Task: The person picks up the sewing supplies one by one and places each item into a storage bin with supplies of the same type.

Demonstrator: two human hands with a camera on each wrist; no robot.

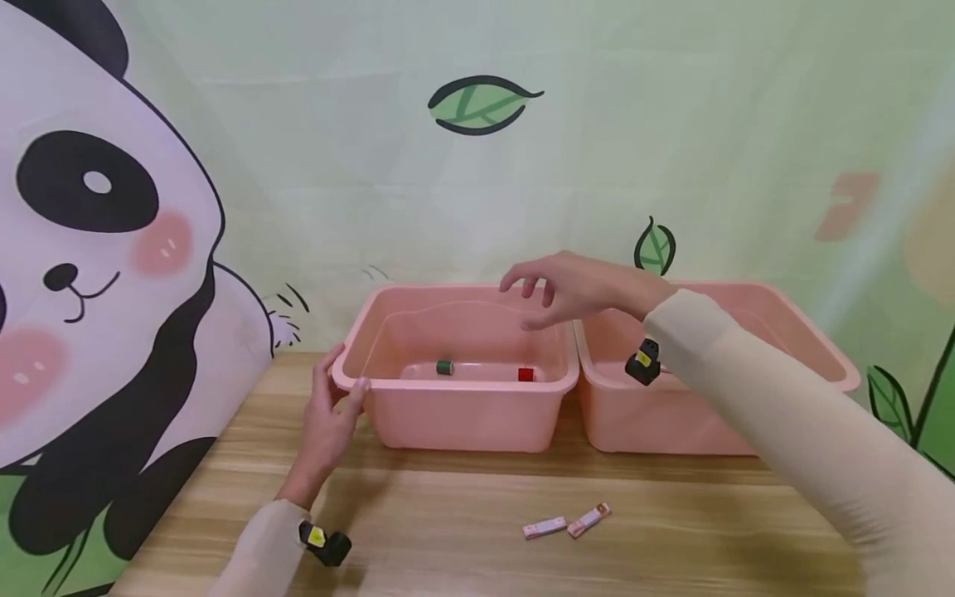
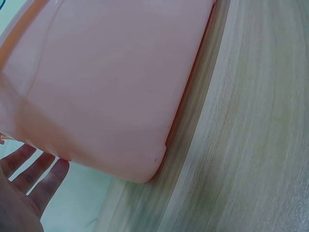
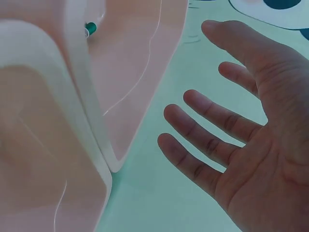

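My left hand [image 1: 332, 410] holds the left pink bin [image 1: 462, 414] at its front left corner, thumb at the front rim and fingers against the side wall. In the left wrist view those fingertips [image 2: 55, 169] lie on the bin's outer wall. Raised over that bin's right rear part is my right hand [image 1: 570, 286], empty, its fingers spread and loosely bent. On the bin's floor are a small green cylinder [image 1: 444, 367] with a pale end, like a thread spool, and a small red one [image 1: 525, 375] farther right.
A second pink bin [image 1: 671, 423] stands close on the right, its inside partly hidden by my right arm. Two small pale pink-and-white strips [image 1: 545, 527] lie on the wooden table [image 1: 433, 531] in front. Behind the bins hangs a printed panda backdrop [image 1: 336, 166].
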